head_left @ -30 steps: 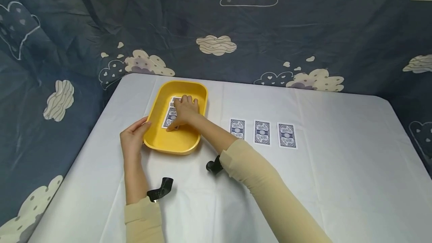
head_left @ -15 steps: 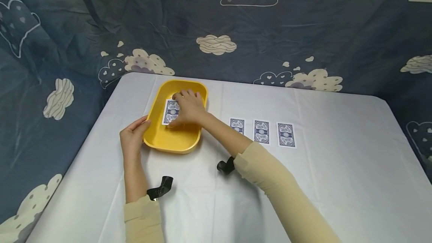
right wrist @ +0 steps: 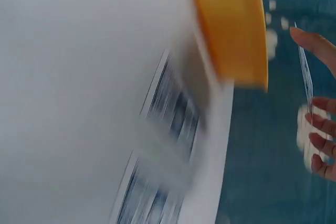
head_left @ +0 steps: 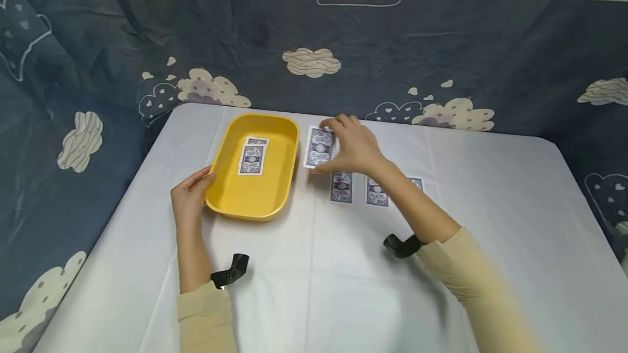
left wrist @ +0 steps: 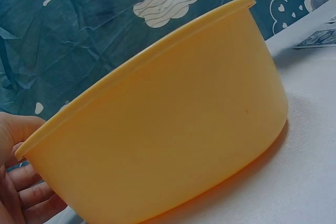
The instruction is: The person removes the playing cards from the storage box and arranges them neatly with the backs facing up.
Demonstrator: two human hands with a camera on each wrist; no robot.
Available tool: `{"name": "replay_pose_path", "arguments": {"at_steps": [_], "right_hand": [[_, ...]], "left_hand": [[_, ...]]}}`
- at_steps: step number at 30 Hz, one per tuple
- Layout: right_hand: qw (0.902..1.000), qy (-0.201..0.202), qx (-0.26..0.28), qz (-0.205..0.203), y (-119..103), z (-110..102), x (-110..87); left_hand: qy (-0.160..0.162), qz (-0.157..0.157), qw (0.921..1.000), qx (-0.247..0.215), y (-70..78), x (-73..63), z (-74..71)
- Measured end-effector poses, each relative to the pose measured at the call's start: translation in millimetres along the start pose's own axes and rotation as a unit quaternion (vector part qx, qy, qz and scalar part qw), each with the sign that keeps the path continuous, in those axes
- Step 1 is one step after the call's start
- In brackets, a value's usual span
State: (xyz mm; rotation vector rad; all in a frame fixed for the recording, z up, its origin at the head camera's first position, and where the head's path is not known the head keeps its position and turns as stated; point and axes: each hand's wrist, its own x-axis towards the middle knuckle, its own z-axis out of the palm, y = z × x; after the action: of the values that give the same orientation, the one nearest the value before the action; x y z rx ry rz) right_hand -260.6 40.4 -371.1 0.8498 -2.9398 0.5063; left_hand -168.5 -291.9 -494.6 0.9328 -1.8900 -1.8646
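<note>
My left hand (head_left: 188, 203) holds the near-left rim of a yellow tray (head_left: 250, 198), thumb over the edge and fingers against the outside, as the left wrist view also shows. Inside the tray lie overlapping playing cards (head_left: 252, 160), blue patterned backs up. My right hand (head_left: 355, 147) is raised just right of the tray and grips one playing card (head_left: 319, 147) by its short edges, thumb at the near end and fingertips at the far end. In the right wrist view this card (right wrist: 305, 72) shows almost edge-on.
A row of face-down cards lies on the white table right of the tray: a left card (head_left: 341, 187), a middle card (head_left: 377, 193), and a right card (head_left: 417, 183) partly hidden by my right forearm. A dark cloud-print cloth (head_left: 275, 26) hangs behind the table.
My right hand has lifted a playing card out of the tray and carried it right, past the rim. Cards in the tray show uncovered now. My left hand stays on the rim.
</note>
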Motion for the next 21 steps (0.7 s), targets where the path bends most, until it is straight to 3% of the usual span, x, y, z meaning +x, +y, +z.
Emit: {"name": "replay_pose_path", "arguments": {"at_steps": [6, 10, 14, 17, 21], "right_hand": [[0.9976, -0.01, -0.013, 0.067, 86, -16, -53.7], [0.9931, -0.038, -0.03, 0.107, 136, -29, -88.6], [0.9875, -0.064, -0.036, 0.14, 171, -40, -120.1], [0.9865, -0.085, -0.03, 0.137, 189, -43, -139.1], [0.9828, -0.137, -0.029, 0.12, 202, -43, -156.2]], "left_hand": [[-0.003, 0.0, 1.0, -0.007, 1.5, -3.3, 2.6], [-0.023, 0.003, 0.9996, -0.014, 21.5, -22.0, -0.6], [-0.03, 0.005, 0.9992, -0.025, 41.7, -41.5, -2.0], [-0.029, 0.011, 0.9988, -0.037, 37.2, -37.7, -2.2], [-0.025, 0.017, 0.9986, -0.043, 17.4, -19.1, -2.0]]}}
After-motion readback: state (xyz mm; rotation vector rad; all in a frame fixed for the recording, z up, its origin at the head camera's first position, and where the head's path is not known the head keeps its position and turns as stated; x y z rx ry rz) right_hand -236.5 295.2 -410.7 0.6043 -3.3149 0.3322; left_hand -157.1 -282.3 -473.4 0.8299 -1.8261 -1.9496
